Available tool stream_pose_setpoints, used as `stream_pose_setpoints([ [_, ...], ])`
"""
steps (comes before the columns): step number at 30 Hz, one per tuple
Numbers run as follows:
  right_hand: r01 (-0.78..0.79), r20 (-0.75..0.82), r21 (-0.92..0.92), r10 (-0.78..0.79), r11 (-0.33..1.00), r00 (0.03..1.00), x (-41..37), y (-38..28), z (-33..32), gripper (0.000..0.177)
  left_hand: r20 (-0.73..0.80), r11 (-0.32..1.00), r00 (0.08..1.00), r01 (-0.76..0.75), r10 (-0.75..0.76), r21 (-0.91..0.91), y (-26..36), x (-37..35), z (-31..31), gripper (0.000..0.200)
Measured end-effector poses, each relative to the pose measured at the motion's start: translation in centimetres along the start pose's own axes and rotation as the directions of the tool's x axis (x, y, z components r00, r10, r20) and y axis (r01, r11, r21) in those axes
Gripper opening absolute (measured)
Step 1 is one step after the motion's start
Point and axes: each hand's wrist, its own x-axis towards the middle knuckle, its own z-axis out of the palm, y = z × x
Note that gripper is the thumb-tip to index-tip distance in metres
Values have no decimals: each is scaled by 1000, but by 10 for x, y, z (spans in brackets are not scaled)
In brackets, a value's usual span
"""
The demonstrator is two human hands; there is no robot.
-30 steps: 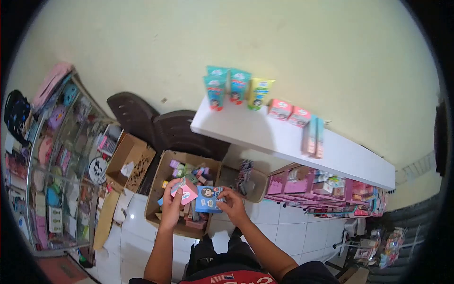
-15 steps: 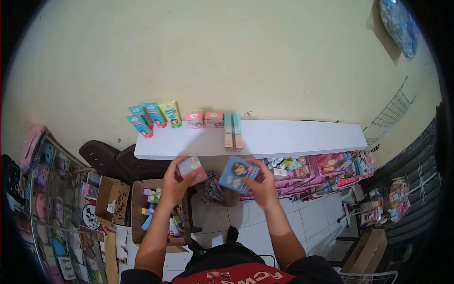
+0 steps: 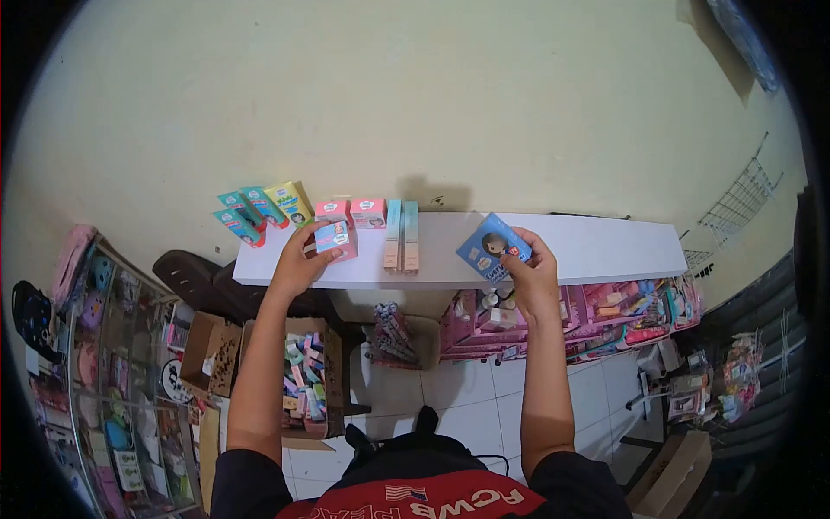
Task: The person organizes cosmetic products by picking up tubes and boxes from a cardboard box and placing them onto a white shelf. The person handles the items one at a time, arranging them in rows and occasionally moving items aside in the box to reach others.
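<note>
My left hand (image 3: pixel 301 259) is closed round a small pink and pale-blue box (image 3: pixel 335 240), held over the left part of the white shelf (image 3: pixel 484 251). Behind it stand two similar pink boxes (image 3: pixel 368 214), side by side. In my right hand (image 3: pixel 534 275) is a flat blue packet (image 3: pixel 491 249) with a cartoon girl's face, gripped by thumb and fingers above the shelf's middle. Between the hands, two slim tall boxes (image 3: pixel 401 238) in teal and peach stand together. Teal tubes (image 3: pixel 239 227) and a yellow tube (image 3: pixel 289 202) stand at the shelf's left end.
Below on the left is a cardboard box (image 3: pixel 328 424) full of small packs. Pink baskets (image 3: pixel 596 316) with assorted goods sit under the shelf's right half. A glass display case (image 3: pixel 112 381) lines the left side, and a wire rack (image 3: pixel 739 201) leans on the right wall.
Both hands have moved forward, from in front of the shelf to over it. The left carries the pink box up and slightly left; the right carries the blue packet up and right.
</note>
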Motion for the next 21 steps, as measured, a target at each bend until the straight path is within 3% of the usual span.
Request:
stream_pose_setpoints([
  [5,-8,15,61,7,998,1000,22,13,5,41,-10,1000,1000,-20,20,17,14,-6,-3,54],
  [11,-27,-21,96,29,995,999,40,19,0,37,-16,993,995,-100,101,62,81,1,29,59],
  [13,-16,-11,115,18,993,1000,48,21,0,36,110,984,982,-163,155,74,98,13,47,59],
  [18,81,40,125,-86,989,995,61,15,-4,44,223,980,970,-134,99,147,116,50,93,56],
  [21,24,100,43,-28,999,995,75,20,-22,46,303,942,949,-182,93,281,121,64,113,56],
])
